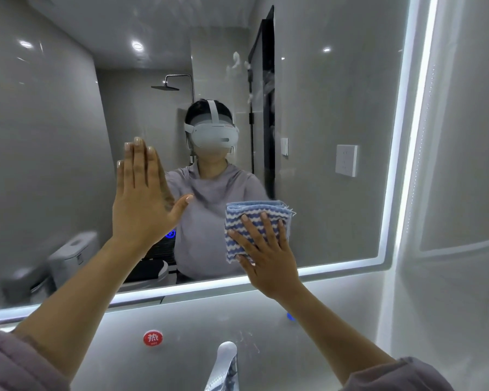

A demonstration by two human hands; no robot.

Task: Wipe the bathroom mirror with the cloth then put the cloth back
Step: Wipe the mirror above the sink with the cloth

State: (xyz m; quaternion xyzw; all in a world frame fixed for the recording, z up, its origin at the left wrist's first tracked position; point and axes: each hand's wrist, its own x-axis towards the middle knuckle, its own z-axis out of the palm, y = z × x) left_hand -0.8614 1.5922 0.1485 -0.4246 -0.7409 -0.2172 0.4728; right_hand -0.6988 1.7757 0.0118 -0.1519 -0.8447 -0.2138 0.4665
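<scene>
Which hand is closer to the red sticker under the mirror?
It looks like the left, though only by a little. The left hand is flat on the mirror, above the red sticker. The right hand presses the cloth up and to its right.

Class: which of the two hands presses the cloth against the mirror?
The right hand, spread flat on the striped cloth. The left hand rests bare on the mirror.

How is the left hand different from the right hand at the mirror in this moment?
The bare left hand lies flat and empty on the lit-edged bathroom mirror; the right hand presses a folded blue-and-white striped cloth against it. The left hand sits higher, fingers together; the right hand is near the mirror's bottom edge, fingers spread. Both point upward with open palms.
</scene>
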